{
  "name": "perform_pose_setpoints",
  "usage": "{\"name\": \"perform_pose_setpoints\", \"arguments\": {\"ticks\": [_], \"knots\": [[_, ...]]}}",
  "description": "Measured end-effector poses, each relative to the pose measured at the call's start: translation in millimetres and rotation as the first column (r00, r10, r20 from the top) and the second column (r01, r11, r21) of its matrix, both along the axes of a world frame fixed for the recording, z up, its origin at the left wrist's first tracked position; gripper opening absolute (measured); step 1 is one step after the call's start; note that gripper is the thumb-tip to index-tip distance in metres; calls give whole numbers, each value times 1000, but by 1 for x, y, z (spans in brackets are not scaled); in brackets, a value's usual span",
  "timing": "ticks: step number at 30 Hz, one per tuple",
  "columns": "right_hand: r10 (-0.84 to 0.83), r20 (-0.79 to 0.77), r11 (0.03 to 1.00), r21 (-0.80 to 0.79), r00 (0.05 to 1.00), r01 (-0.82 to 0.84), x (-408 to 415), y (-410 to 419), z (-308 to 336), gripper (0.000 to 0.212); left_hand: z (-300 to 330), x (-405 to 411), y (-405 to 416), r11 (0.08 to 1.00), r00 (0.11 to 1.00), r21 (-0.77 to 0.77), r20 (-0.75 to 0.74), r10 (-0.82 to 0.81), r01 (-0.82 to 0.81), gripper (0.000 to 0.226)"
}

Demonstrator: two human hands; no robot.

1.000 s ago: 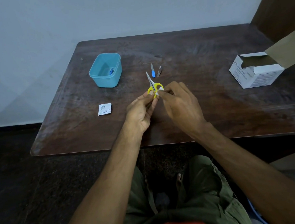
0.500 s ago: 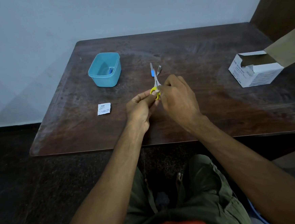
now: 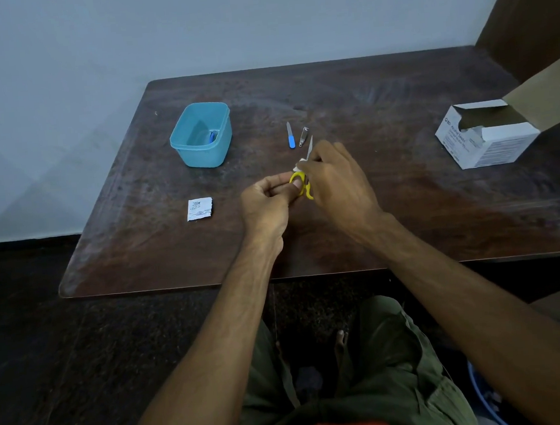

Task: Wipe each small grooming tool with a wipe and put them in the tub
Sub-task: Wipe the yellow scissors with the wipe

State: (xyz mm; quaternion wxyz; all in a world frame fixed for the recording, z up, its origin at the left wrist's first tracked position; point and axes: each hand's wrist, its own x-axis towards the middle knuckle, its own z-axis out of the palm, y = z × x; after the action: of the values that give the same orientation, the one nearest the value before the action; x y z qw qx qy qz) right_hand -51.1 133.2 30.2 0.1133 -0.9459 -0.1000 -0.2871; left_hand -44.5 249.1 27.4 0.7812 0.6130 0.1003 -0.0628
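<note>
Yellow-handled scissors (image 3: 303,181) pinched at the loops by left hand (image 3: 269,202), blades wrapped in a wipe (image 3: 299,165) gripped by right hand (image 3: 334,179) — point could nick fingers if slipped. Tub (image 3: 201,135) well left, nail file (image 3: 290,135) and clippers (image 3: 303,136) just beyond; table edge (image 3: 177,287) near.
</note>
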Motion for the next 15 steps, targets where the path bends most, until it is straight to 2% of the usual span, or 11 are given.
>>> {"name": "perform_pose_setpoints", "arguments": {"ticks": [3, 8, 10, 12, 15], "knots": [[43, -27, 998, -52, 999, -45, -3, 0, -4, 16, -2, 0, 3, 1000, 1000, 6, 3, 2, -2, 14], [5, -21, 998, -66, 1000, -6, 6, -12, 3, 27, 3, -3, 2, 1000, 1000, 22, 19, -16, 15, 12], [27, -8, 995, -93, 1000, -27, 1, -7, 2, 23, 3, -1, 2, 1000, 1000, 29, 31, 0, -1, 13], [70, 28, 987, -149, 997, -65, -5, -2, -1, 10, 0, 0, 3, 999, 1000, 47, 22, 13, -14, 15], [81, 52, 980, -186, 995, -70, -3, -9, 1, 15, -3, -1, 5, 1000, 1000, 30, -10, -8, 9, 12]]}}
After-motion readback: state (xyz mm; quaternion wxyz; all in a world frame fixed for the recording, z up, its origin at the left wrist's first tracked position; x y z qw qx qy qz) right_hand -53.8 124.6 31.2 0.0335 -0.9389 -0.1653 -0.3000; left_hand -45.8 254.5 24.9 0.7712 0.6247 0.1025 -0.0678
